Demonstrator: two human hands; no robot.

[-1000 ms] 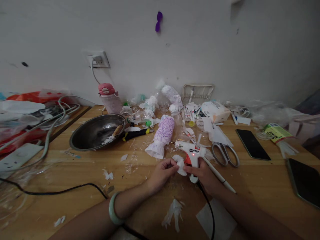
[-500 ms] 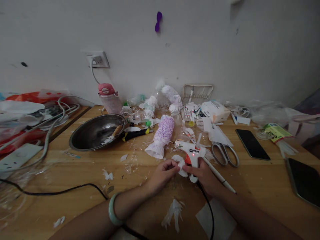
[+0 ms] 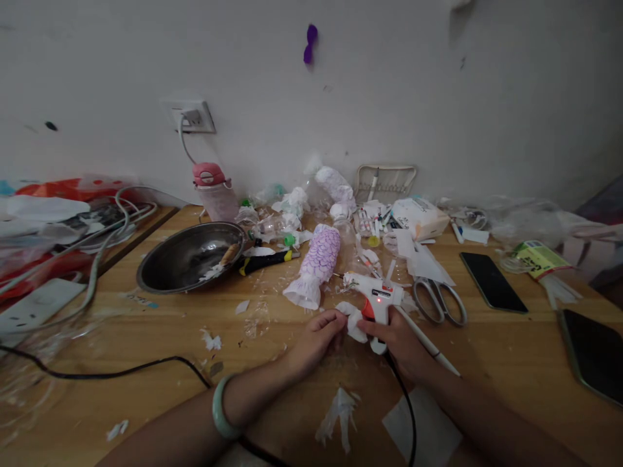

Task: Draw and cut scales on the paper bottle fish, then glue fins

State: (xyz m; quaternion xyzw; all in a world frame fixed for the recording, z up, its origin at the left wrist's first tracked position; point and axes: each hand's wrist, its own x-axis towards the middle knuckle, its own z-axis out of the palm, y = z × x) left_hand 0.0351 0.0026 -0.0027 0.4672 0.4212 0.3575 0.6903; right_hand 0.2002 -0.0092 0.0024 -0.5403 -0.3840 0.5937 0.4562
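Observation:
My right hand (image 3: 396, 334) is wrapped around the handle of a white hot glue gun (image 3: 384, 296) with a red trigger and a lit red light. The gun's nozzle points left, beside a bottle-shaped paper piece (image 3: 318, 263) with purple scales drawn on it. My left hand (image 3: 321, 334) is closed in a pinch at the edge of a white scrap of tissue paper (image 3: 357, 326). That scrap lies between both hands, and my right thumb is close to it. A torn tissue piece (image 3: 339, 415) rests on the table nearer to me.
A dark metal bowl (image 3: 160, 263) and a yellow-black utility knife (image 3: 265, 261) lie left of centre. Grey scissors (image 3: 440, 305) and two phones (image 3: 493, 282) are at right. Markers, plastic bottles and a pink-lidded cup (image 3: 214, 194) stand at the back. A black cord (image 3: 121, 374) crosses the table.
My left fingertips have drawn back slightly at the tissue scrap. My right hand still holds the glue gun in nearly the same place. The view has shifted a little.

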